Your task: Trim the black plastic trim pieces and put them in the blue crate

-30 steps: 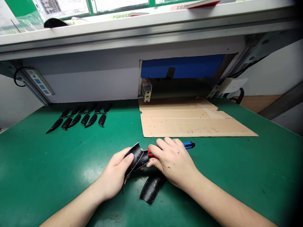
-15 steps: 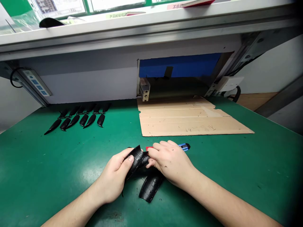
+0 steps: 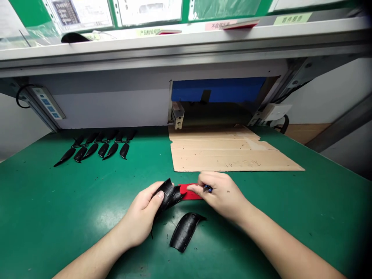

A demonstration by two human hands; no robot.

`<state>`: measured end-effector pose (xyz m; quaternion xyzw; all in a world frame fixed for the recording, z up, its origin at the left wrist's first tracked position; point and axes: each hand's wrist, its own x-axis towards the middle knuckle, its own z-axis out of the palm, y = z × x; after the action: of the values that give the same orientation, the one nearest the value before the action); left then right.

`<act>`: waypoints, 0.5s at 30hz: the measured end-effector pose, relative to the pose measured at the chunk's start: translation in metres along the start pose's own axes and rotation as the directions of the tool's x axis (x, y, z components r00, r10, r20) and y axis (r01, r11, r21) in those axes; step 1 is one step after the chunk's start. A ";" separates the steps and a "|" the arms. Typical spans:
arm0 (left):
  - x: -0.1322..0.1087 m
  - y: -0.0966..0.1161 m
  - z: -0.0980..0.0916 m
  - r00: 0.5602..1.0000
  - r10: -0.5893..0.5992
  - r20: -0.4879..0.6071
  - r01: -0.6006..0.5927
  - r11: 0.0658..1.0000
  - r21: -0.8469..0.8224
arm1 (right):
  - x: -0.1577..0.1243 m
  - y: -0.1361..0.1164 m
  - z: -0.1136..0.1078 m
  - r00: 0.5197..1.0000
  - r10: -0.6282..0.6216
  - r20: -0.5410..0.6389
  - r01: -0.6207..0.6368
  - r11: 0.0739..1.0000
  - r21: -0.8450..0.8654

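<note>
The left hand [image 3: 142, 217] holds a black part [image 3: 166, 193], a curved piece with a ribbed pattern on its surface. Its grip is closed on the part: the thumb presses on the front face and the other fingers are hidden behind. The part is tilted and sits just above the table [image 3: 58, 201], near the middle of the front edge.

The right hand [image 3: 225, 195] holds a cutter [image 3: 190, 192] with a red body, and a small blue bit shows between the fingers. Its grip is closed on the rear end of the cutter, with thumb and forefinger pinched together. The red front end reaches to the black part and touches it, or nearly; I cannot tell if a blade is out.

A second part [image 3: 183, 231] of the same kind lies flat on the table, just below both hands and touching neither. Small black chips lie on the green surface around it.

Behind the hands lies a flat cardboard [image 3: 232, 157], near the right hand but apart from it. At the far left of the table stands a row of black pointed pieces [image 3: 95, 149], well apart from the hands. Above them a power strip [image 3: 48, 102] is fixed on a slanted bar. A grey shelf [image 3: 186, 42] runs over the whole table, with papers behind it.
</note>
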<state>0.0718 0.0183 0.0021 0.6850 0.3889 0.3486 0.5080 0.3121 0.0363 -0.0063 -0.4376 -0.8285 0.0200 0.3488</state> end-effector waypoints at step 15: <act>-0.008 -0.029 0.003 0.991 -0.100 0.091 0.104 0.994 -0.042 | -0.032 -0.063 0.014 0.975 -0.121 0.185 0.193 0.875 -0.444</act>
<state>0.0659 0.0148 -0.0270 0.6670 0.3923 0.3002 0.5578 0.2714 -0.0225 -0.0137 -0.4361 -0.8666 -0.1713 0.1718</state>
